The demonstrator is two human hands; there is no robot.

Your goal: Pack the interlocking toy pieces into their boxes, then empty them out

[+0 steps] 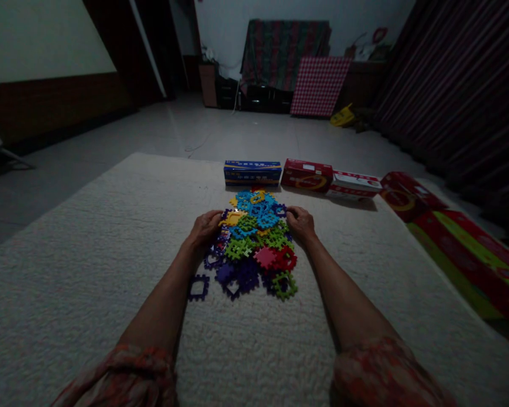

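A heap of notched plastic interlocking pieces (pixel 258 210) in blue, green, yellow, red and purple lies in front of me. My left hand (pixel 207 227) is closed at the heap's left edge, beside a yellow piece (pixel 233 218) and dark purple ones. Across from it, my right hand (pixel 301 224) has curled fingers touching the right edge near a dark blue piece (pixel 281 211). What either hand grips is hidden by the fingers. A square purple frame piece (pixel 199 287) lies apart at the near left; a green ring-shaped piece (pixel 285 285) sits at the near right.
Beyond the heap stand a blue box (pixel 253 173), a red box (pixel 307 176) and a red-and-white box (pixel 355 185). More red and green boxes (pixel 462 254) line the right side. Everything rests on a pale quilted mat (pixel 110 243) over a tiled floor (pixel 165 127).
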